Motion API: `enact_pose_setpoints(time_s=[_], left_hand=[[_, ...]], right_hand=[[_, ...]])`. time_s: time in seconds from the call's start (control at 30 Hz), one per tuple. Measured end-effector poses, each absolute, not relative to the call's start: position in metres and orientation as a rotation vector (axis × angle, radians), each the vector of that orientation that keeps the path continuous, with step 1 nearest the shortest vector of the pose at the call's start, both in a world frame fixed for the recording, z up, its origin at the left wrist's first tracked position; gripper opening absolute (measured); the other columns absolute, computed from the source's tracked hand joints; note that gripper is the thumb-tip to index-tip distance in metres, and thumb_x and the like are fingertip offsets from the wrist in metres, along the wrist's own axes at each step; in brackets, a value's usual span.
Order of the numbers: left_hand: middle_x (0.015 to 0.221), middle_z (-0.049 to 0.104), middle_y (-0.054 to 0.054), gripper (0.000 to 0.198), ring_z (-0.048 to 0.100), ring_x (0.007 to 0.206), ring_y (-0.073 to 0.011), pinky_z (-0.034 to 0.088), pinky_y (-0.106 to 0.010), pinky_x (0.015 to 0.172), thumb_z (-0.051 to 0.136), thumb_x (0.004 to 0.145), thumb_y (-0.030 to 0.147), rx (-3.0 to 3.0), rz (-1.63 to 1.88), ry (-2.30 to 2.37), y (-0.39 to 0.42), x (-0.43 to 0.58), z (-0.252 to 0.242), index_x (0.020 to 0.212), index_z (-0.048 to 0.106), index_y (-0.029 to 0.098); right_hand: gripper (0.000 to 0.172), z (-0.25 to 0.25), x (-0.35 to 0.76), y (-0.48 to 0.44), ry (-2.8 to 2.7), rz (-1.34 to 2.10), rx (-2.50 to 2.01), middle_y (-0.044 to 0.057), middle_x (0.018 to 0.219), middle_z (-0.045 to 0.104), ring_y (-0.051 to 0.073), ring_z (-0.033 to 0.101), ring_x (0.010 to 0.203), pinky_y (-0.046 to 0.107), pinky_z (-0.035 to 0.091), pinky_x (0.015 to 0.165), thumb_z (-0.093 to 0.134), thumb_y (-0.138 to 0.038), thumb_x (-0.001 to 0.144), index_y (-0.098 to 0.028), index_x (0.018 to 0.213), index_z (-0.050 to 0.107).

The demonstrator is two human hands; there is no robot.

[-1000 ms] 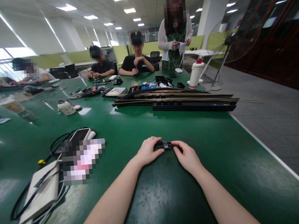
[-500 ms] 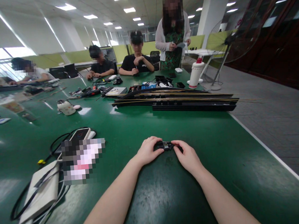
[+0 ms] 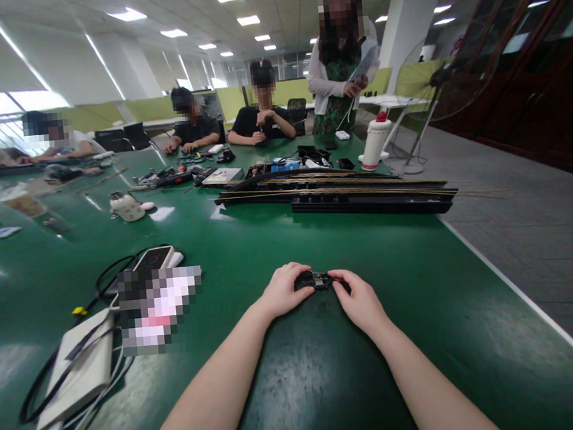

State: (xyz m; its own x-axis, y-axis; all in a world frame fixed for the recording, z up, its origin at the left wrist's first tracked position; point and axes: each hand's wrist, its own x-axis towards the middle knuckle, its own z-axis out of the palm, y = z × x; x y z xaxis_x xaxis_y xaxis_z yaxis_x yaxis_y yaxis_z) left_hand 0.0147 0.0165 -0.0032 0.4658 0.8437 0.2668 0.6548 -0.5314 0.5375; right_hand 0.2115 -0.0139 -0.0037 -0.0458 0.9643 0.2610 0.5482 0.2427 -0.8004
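Note:
Between my hands is a small black device [image 3: 318, 280] with what looks like a bare circuit board facing up, low over or on the green table [image 3: 319, 239]. My left hand [image 3: 286, 290] is closed round its left end, thumb at the near side and fingers at the far side. At the right end, my right hand [image 3: 358, 296] pinches the device's edge between thumb and fingers. The fingers cover both ends of the device, and its fine parts are too small to make out.
Beyond my hands lie long black rails [image 3: 373, 204] with thin brass-coloured rods on them. To the left are a white power bank [image 3: 79, 367], cables and a phone [image 3: 153, 260]. A white bottle [image 3: 375, 143] stands at the far right edge. Several people are across the table.
My hands and the black device look nearly unchanged. Across the table, the standing person has shifted right and holds a flat sheet-like thing higher.

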Motion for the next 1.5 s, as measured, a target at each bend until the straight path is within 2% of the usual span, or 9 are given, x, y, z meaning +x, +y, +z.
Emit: enact_pose_setpoints(time_s=[0.43, 0.6, 0.73, 0.97, 1.13, 1.5], left_hand=[[0.11, 0.06, -0.007, 0.039, 0.054, 0.103, -0.0246, 0.042, -0.039, 0.091, 0.066, 0.076, 0.029, 2.353, 0.712, 1.261, 0.0163, 0.0143, -0.0018, 0.113, 0.055, 0.021], [0.108, 0.061, -0.005, 0.04, 0.054, 0.102, -0.0234, 0.041, -0.038, 0.091, 0.067, 0.075, 0.032, 2.354, 0.721, 1.222, 0.0158, 0.0141, -0.0013, 0.112, 0.056, 0.024], [0.108, 0.061, -0.003, 0.039, 0.054, 0.103, -0.0229, 0.039, -0.037, 0.093, 0.068, 0.074, 0.034, 2.375, 0.694, 1.207, 0.0142, 0.0138, 0.0006, 0.111, 0.057, 0.026], [0.115, 0.06, -0.004, 0.055, 0.053, 0.107, -0.025, 0.036, -0.039, 0.095, 0.073, 0.067, 0.035, 2.334, 0.66, 1.236, 0.0151, 0.0121, -0.0005, 0.117, 0.052, 0.024], [0.11, 0.063, -0.003, 0.045, 0.055, 0.104, -0.0234, 0.037, -0.037, 0.094, 0.071, 0.071, 0.032, 2.336, 0.658, 1.235, 0.0167, 0.012, -0.0032, 0.112, 0.055, 0.024], [0.109, 0.063, -0.003, 0.043, 0.055, 0.103, -0.0227, 0.037, -0.038, 0.094, 0.069, 0.073, 0.034, 2.352, 0.676, 1.25, 0.0168, 0.0127, -0.0049, 0.112, 0.055, 0.024]], right_hand=[[0.024, -0.0013, 0.2109, -0.0149, -1.731, 0.632, -1.408, 0.007, 0.099, 0.067, 0.02, 0.062, 0.093, 0.037, 0.048, 0.087, 0.045, -0.024, 0.082, -0.02, 0.098, 0.063], [0.022, -0.0024, 0.2092, -0.0157, -1.843, 0.516, -1.345, 0.008, 0.106, 0.064, 0.023, 0.057, 0.103, 0.041, 0.043, 0.094, 0.056, -0.029, 0.079, -0.022, 0.097, 0.065], [0.02, -0.004, 0.2083, -0.017, -1.925, 0.471, -1.384, 0.008, 0.11, 0.063, 0.025, 0.055, 0.106, 0.046, 0.042, 0.092, 0.061, -0.031, 0.076, -0.025, 0.095, 0.067], [0.022, -0.0065, 0.2098, -0.0159, -1.977, 0.467, -1.397, 0.007, 0.111, 0.063, 0.026, 0.055, 0.105, 0.046, 0.042, 0.092, 0.064, -0.026, 0.073, -0.027, 0.095, 0.066], [0.021, -0.008, 0.211, -0.0144, -1.995, 0.487, -1.378, 0.006, 0.11, 0.064, 0.025, 0.056, 0.105, 0.045, 0.041, 0.092, 0.062, -0.025, 0.075, -0.027, 0.095, 0.066], [0.019, -0.0036, 0.2125, -0.0128, -1.71, 0.703, -1.296, 0.006, 0.103, 0.067, 0.023, 0.059, 0.1, 0.041, 0.043, 0.093, 0.064, -0.029, 0.072, -0.024, 0.091, 0.067]])
